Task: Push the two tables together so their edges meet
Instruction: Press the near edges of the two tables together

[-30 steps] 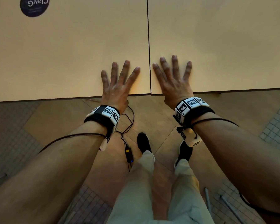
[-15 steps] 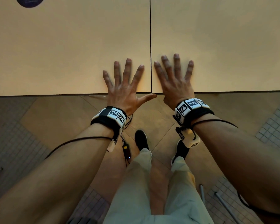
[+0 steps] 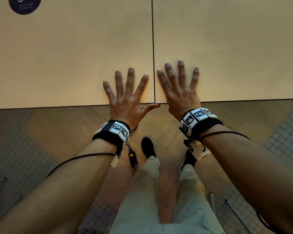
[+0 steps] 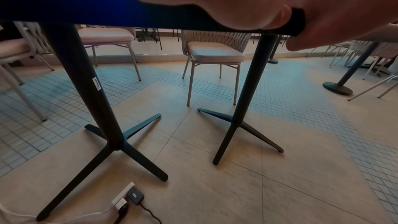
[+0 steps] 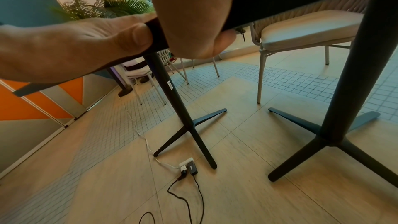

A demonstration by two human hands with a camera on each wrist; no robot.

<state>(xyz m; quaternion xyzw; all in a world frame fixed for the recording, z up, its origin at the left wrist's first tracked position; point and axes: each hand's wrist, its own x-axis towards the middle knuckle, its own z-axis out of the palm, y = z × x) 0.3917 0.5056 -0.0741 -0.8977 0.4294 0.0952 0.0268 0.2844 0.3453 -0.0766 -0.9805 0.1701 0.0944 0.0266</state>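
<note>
Two beige tabletops lie side by side, the left table [image 3: 66, 56] and the right table [image 3: 235, 48], with only a thin dark seam [image 3: 153, 48] between their edges. My left hand [image 3: 125, 97] lies flat on the left table's near corner with its fingers spread. Its thumb [image 3: 150, 106] stretches along the front edge to the seam. My right hand [image 3: 179, 92] lies flat on the right table's near corner, fingers straight. In the right wrist view its thumb [image 5: 204, 45] hangs over the front edge, next to the left thumb [image 5: 86, 43].
Each table stands on a dark pedestal with a cross base [image 4: 120, 142] [image 4: 234, 122], the feet close together. A power strip with a plugged adapter [image 4: 127, 197] and cables lie on the floor near my shoes [image 3: 148, 147]. Chairs [image 4: 213, 54] stand behind the tables. A dark round sticker [image 3: 24, 5] marks the left top.
My left thumb has come out and stretched along the front edge towards the seam. Both hands stay flat on the tabletops, and the seam looks equally narrow.
</note>
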